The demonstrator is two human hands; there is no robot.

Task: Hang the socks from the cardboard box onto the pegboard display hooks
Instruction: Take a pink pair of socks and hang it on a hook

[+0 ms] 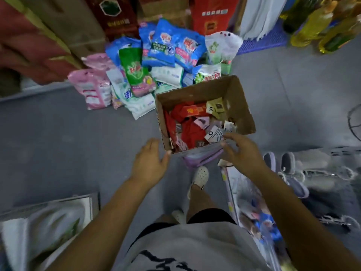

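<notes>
The cardboard box stands open, and the socks lie jumbled inside it, mostly red pairs with some pale carded packs. The left hand is at the box's near left corner, fingers straight and spread, holding nothing. The right hand hovers over the near right edge, fingers loosely bent and apart, empty, just beside a striped sock pack. Detergent bags are heaped beyond the box's far side.

Matt cardboard, knit cloth, glossy plastic film

The cardboard box is matt brown and scuffed; the socks inside it are red knit cloth with paper sleeves; beyond it, detergent bags are glossy plastic; beneath it, the floor is smooth, dull grey.
</notes>
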